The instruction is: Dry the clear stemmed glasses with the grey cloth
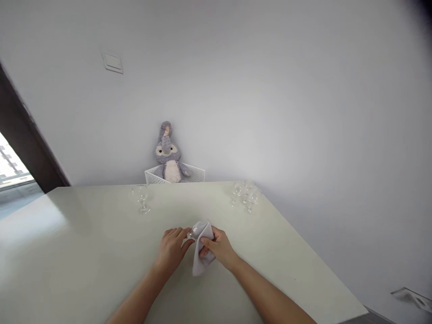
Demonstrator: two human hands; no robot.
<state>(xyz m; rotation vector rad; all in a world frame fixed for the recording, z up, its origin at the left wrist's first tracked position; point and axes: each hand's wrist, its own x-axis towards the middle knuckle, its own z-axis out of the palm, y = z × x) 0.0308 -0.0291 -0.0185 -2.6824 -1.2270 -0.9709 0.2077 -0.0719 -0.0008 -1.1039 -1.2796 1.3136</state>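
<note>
At centre-left of the frame, a stemmed glass stands upright on the pale table. At lower centre, the left hand, fingers and thumb nearly closed, pinches the held glass by its foot end; the right hand, curled, grips a light cloth against its bowl. Right of centre, clustered stemmed glasses stand upright.

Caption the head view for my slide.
Left hand holds a glass, right hand a cloth against it; more glasses stand beyond.
</note>
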